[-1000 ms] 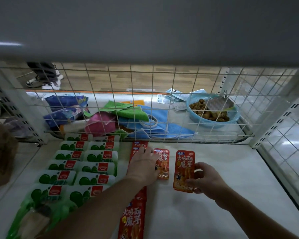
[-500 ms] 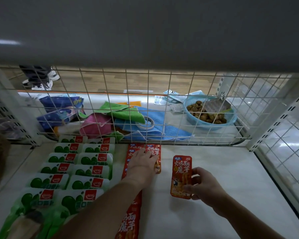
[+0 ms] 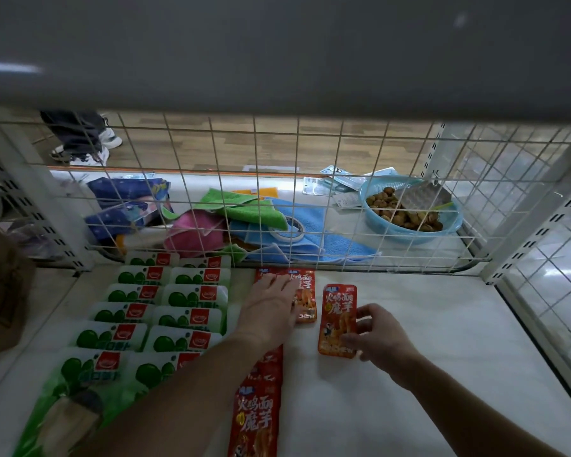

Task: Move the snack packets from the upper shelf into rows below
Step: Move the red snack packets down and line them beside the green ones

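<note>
The red packet is at the lower shelf, resting on it or just above, we cannot tell which. Our right hand pinches its right edge, fingers curled on it. Just to its left, a second red packet lies near the wire back, and our left hand presses flat on it with straight fingers. One red row runs front to back under our left arm, and green packets fill two rows further left. We judge the job well along, with a new red row only begun. What remains on the upper shelf is hidden from us.
</note>
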